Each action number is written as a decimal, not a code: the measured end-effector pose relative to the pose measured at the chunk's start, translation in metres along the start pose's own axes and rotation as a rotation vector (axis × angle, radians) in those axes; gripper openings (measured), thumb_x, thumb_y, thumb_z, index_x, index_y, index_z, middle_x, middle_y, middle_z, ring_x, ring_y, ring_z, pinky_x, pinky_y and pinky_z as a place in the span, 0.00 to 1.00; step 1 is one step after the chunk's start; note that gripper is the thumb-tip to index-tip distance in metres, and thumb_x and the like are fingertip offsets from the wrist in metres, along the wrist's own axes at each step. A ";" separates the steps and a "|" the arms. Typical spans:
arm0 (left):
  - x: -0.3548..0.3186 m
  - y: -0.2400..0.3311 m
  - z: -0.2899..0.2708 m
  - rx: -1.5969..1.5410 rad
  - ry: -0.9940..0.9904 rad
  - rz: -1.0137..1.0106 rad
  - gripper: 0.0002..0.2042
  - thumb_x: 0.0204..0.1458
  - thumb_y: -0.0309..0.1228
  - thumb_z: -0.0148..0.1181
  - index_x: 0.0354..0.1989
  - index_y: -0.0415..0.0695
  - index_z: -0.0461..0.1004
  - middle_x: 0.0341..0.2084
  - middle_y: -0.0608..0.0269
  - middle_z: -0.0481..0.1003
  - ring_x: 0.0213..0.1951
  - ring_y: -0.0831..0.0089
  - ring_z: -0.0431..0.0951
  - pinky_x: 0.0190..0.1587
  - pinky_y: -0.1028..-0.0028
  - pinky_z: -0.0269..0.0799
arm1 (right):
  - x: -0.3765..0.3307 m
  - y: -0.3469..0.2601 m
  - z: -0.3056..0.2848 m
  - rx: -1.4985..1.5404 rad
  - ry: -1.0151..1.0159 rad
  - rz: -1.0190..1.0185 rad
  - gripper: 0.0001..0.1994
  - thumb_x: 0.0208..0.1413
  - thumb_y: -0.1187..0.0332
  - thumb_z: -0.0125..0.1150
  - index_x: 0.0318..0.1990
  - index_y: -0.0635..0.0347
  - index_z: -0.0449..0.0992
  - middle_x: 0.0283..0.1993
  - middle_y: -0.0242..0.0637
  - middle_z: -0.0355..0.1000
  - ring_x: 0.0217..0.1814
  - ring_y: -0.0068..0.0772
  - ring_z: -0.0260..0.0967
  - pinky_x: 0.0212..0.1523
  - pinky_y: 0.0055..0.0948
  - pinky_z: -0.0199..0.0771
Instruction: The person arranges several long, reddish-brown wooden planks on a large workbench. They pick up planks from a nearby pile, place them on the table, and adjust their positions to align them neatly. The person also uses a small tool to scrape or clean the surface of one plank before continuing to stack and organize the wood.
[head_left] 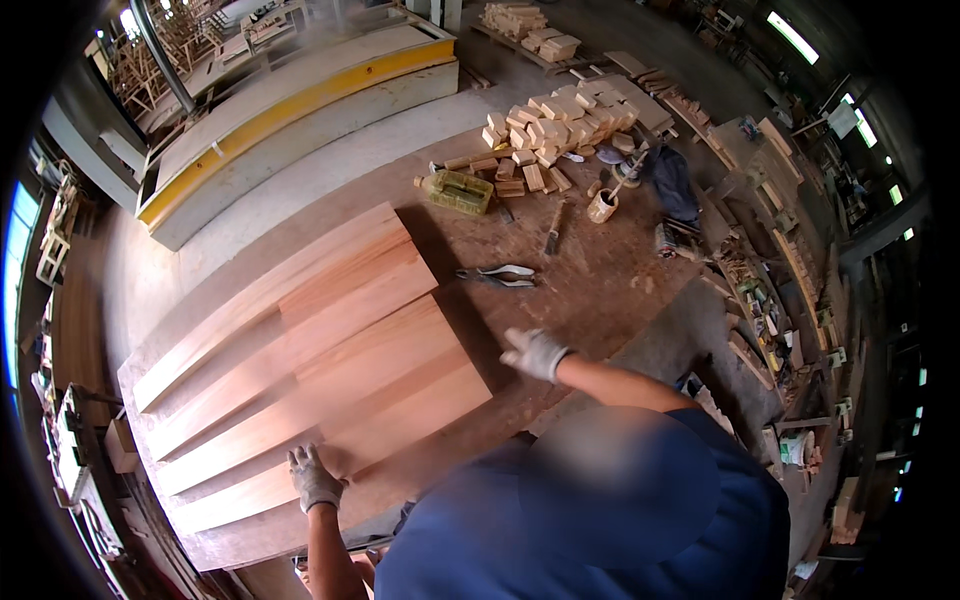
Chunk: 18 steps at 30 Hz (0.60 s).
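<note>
Several pale wooden boards (370,345) lie side by side on the worktable, with wider pieces on the right and separate strips reaching left. My left hand (315,478), in a light work glove, rests with fingers apart on the near strip (245,495). Just off the boards' right end, my right hand (537,355), gloved too, hovers over the table with its fingers stretched to the left. Nothing shows in either hand. Pliers (498,275) with pale handles lie beyond my right hand, and a flat brush (553,230) is farther back.
Behind the pliers lie a plastic jug (455,191) of yellowish liquid, a small pot (603,206) with a brush in it, and a heap of wood blocks (560,120). A long yellow-edged platform (300,110) stands at the far left. Cluttered wood racks (770,320) line the right.
</note>
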<state>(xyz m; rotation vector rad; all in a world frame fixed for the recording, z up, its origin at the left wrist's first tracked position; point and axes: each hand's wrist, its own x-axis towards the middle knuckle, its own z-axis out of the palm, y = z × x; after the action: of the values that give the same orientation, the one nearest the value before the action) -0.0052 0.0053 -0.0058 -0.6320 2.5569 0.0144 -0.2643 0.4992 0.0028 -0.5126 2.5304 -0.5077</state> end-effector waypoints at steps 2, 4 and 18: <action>-0.004 -0.002 0.001 0.027 -0.012 0.024 0.58 0.36 0.46 0.88 0.77 0.43 0.60 0.77 0.47 0.60 0.80 0.46 0.53 0.80 0.53 0.55 | 0.016 0.059 -0.009 -0.004 0.223 0.025 0.25 0.65 0.53 0.64 0.59 0.63 0.74 0.56 0.63 0.78 0.61 0.66 0.75 0.61 0.58 0.74; 0.000 -0.003 -0.004 0.025 -0.016 -0.031 0.53 0.40 0.42 0.85 0.76 0.43 0.62 0.75 0.48 0.62 0.79 0.46 0.55 0.79 0.52 0.57 | 0.041 0.072 -0.046 -0.115 0.092 0.193 0.28 0.66 0.57 0.61 0.70 0.62 0.70 0.67 0.63 0.73 0.69 0.66 0.71 0.66 0.55 0.73; -0.026 0.056 0.004 0.078 -0.010 0.050 0.48 0.43 0.45 0.82 0.72 0.42 0.65 0.69 0.51 0.67 0.76 0.48 0.60 0.75 0.53 0.63 | 0.175 0.164 -0.109 -0.652 0.082 0.389 0.28 0.72 0.66 0.47 0.79 0.51 0.64 0.86 0.50 0.50 0.73 0.54 0.70 0.68 0.54 0.74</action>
<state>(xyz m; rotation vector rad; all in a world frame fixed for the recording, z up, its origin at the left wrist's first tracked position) -0.0082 0.0667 -0.0035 -0.5372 2.5499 -0.0645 -0.5055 0.5902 -0.0520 -0.2021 2.7491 0.4624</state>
